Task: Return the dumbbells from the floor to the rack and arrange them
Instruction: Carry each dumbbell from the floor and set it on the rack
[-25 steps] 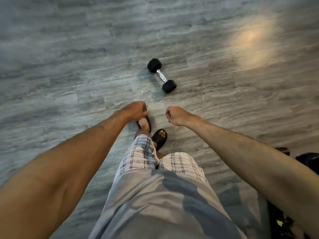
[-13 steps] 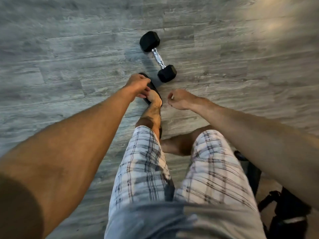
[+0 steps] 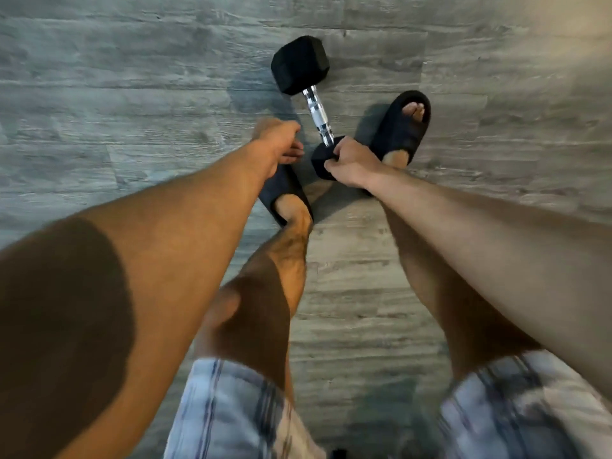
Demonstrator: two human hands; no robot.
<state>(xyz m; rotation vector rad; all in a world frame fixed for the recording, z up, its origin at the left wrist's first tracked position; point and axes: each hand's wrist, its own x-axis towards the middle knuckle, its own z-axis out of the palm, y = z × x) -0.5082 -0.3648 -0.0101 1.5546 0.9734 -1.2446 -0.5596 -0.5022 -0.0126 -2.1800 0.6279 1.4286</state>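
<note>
A dumbbell (image 3: 316,112) with black hexagonal heads and a chrome handle lies on the grey wood floor, pointing away from me between my feet. My right hand (image 3: 352,162) is curled into a loose fist. It overlaps the dumbbell's near head and hides part of it; I cannot tell whether it touches the head. My left hand (image 3: 276,142) hangs just left of the near head, fingers curled down, holding nothing. No rack is in view.
My feet in black slide sandals flank the dumbbell: the left sandal (image 3: 284,193) is under my left hand, the right sandal (image 3: 402,124) sits beside the handle. Grey plank floor (image 3: 132,94) extends all around. My plaid shorts fill the bottom of the view.
I have stepped up to the dumbbell, with my right foot now beside it. Both hands have come forward and down, and the right fist now overlaps the near head.
</note>
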